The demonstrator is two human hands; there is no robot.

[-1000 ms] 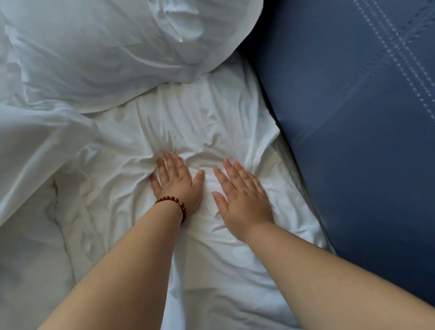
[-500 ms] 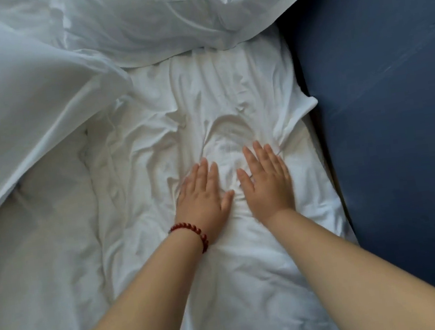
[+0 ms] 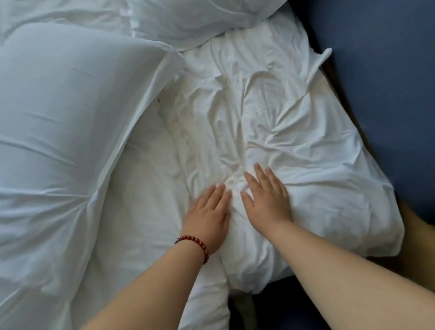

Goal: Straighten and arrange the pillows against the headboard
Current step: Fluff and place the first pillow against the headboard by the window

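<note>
Both hands flat, fingers straight, on the rumpled sheet (image 3: 272, 107): left hand (image 3: 209, 215), right hand (image 3: 269, 202). Two pillows: 9 o'clock pillow (image 3: 48, 126), 12 o'clock pillow (image 3: 203, 3) (blue headboard (image 3: 396, 58) at 3).

Three white pillows (image 3: 40, 127) (image 3: 203, 3) (image 3: 297, 132), two hands (image 3: 209, 215) (image 3: 268, 202), one bead bracelet (image 3: 197, 243), one blue headboard (image 3: 396, 58).

Bare forearms, no sleeves; dark red bead bracelet (image 3: 193, 244) round the left wrist.
</note>
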